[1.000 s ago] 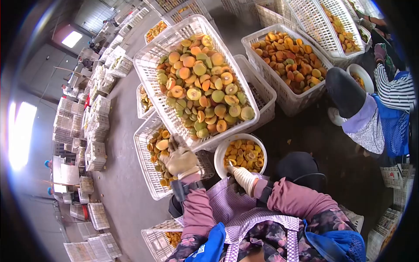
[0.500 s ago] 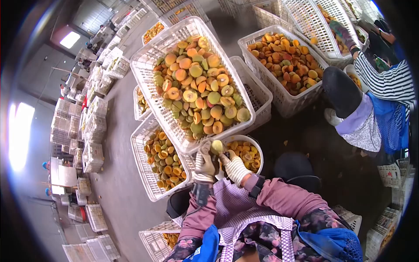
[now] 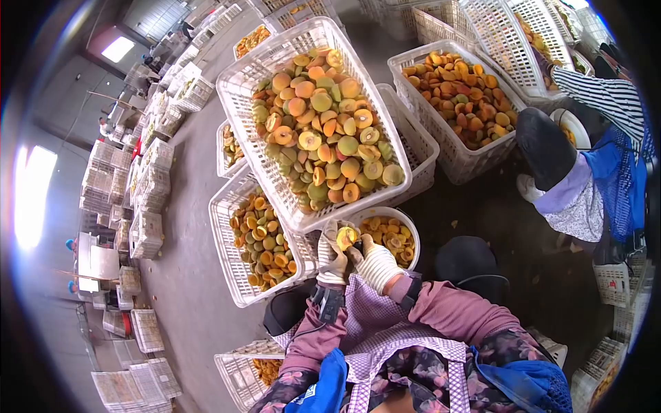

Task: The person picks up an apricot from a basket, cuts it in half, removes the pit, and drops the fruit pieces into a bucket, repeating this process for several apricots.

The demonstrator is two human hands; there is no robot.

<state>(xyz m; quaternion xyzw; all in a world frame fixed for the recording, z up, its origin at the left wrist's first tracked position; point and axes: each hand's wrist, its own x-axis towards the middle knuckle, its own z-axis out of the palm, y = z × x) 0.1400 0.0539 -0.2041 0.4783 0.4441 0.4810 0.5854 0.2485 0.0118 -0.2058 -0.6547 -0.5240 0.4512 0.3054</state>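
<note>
My left hand (image 3: 332,255), in a pale work glove with dark-stained fingers, is closed on an apricot half (image 3: 346,238). The fruit's yellow cut face is turned upward. My right hand (image 3: 379,265), in a ribbed white glove, is closed on a small dark tool (image 3: 357,245), whose tip is at the fruit's edge; the rest of the tool is hidden. Just above my hands is the lower rim of a tilted white crate (image 3: 303,226) full of halved apricots (image 3: 320,138). A white bucket (image 3: 415,241) holding apricot pieces (image 3: 387,237) stands beyond my right hand.
Crates of apricot halves stand at the left (image 3: 219,241) and right (image 3: 451,162). A person in a striped sleeve (image 3: 606,93) sits on the right, beside another bucket (image 3: 582,127). Stacked crates (image 3: 148,179) line the floor farther left.
The apricot in my left hand has turned from its greenish skin side to its yellow cut face. The dark tool now shows against its edge. The view has shifted slightly.
</note>
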